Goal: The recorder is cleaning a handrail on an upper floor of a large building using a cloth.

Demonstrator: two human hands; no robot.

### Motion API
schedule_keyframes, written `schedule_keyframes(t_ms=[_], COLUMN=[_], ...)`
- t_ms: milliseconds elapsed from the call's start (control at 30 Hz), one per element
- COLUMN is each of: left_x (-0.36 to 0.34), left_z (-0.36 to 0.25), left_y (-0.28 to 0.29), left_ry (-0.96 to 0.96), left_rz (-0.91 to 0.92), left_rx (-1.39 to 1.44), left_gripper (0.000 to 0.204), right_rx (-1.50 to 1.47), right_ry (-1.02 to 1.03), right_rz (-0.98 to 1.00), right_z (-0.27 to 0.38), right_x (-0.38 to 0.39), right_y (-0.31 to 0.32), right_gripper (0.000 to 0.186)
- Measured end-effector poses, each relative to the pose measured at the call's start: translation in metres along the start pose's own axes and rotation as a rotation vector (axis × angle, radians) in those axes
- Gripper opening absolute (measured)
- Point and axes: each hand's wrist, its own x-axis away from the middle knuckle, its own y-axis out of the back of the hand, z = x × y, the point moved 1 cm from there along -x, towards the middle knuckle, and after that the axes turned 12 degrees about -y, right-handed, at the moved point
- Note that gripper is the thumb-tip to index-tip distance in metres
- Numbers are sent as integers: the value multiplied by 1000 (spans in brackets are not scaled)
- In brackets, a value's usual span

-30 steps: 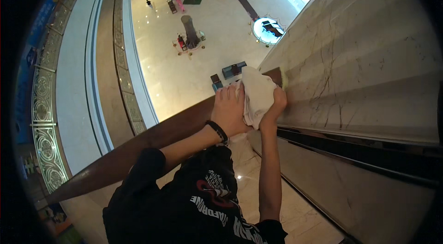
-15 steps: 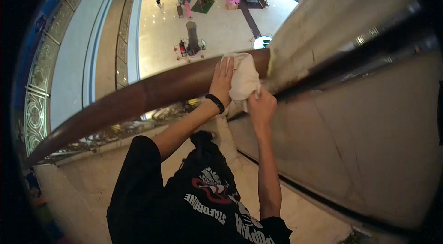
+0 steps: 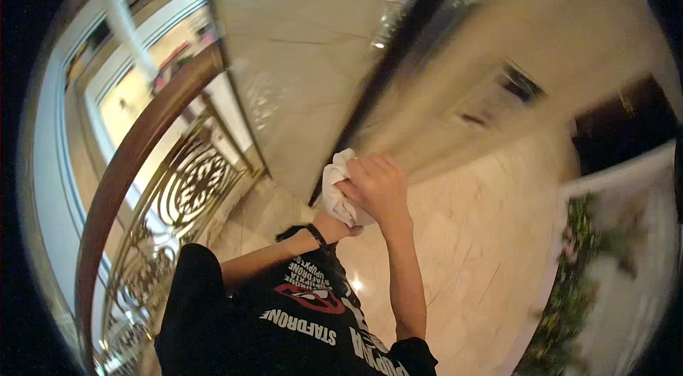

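A bunched white cloth (image 3: pixel 334 189) is held between my two hands in front of my body. My right hand (image 3: pixel 382 185) grips it from above and the right, fingers curled over its folds. Below it, my left hand (image 3: pixel 334 224) supports the cloth's underside, with a dark bracelet on the wrist. Most of the left fingers are hidden by the cloth, but their tips curl out near its lower edge. Neither hand touches the brown handrail (image 3: pixel 128 155), which curves away to the left.
Ornate gold railing panels (image 3: pixel 196 187) stand under the handrail, with a lower floor beyond. A marble-faced pillar (image 3: pixel 284 56) rises ahead, bordered by a dark vertical strip (image 3: pixel 398 56). Pale marble floor (image 3: pixel 462 248) spreads to the right, toward a bed of green plants (image 3: pixel 569 290).
My hands and the cloth have come off the handrail and closer to my body. The view has swung right, so the rail now lies at the left.
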Motion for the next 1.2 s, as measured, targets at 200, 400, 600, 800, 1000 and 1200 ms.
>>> schedule_keyframes(t_ms=[200,400,600,800,1000,1200], left_x=[-92,-133,-191,-178,-217,-258], left_z=[-72,-127,-156,-96,-57,1], left_y=[-116,-251,-367,-408,-447,-491], left_ry=[-128,-238,-349,-265,-128,-12], left_rz=[451,713,705,607,453,279], left_rx=[263,172,334,473,416,338], left_gripper=[52,56,56,56,57,57], right_rx=[174,223,101,69,-129,-215], right_ry=[-493,-872,-973,-893,-1080,-967], right_rz=[-355,-298,6,138,-39,211], right_z=[-107,-179,-254,-300,-379,-485], right_x=[124,243,287,298,310,292], right_y=[135,161,131,170,173,152], right_gripper=[26,21,23,27,28,26])
